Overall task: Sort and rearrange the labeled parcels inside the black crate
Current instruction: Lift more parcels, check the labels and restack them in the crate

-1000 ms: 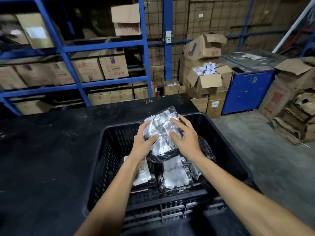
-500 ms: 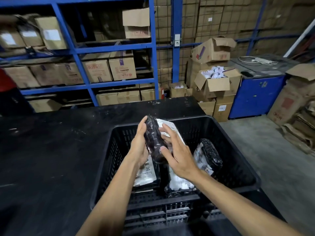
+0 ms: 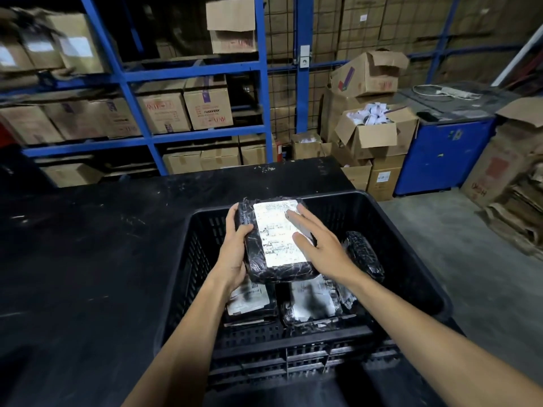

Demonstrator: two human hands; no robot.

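Observation:
A black plastic-wrapped parcel with a white label (image 3: 274, 236) is held face up above the black crate (image 3: 411, 248). My left hand (image 3: 233, 254) grips its left edge, thumb on top. On the parcel's right side lies my right hand (image 3: 318, 248), fingers flat across the label. Below, inside the crate, a labeled parcel (image 3: 249, 298) sits at the left and another (image 3: 311, 304) in the middle. A third black parcel (image 3: 363, 254) leans on its edge against the right side.
The crate stands on a black table (image 3: 88, 259). Blue shelving (image 3: 194, 74) with cardboard boxes is behind it. Open cardboard boxes (image 3: 373, 133) and a blue cabinet (image 3: 443, 157) stand on the floor at the right.
The parcel in my hands has turned from standing on edge to lying flat with its label up. My right hand shifted onto the label. The camera moved closer.

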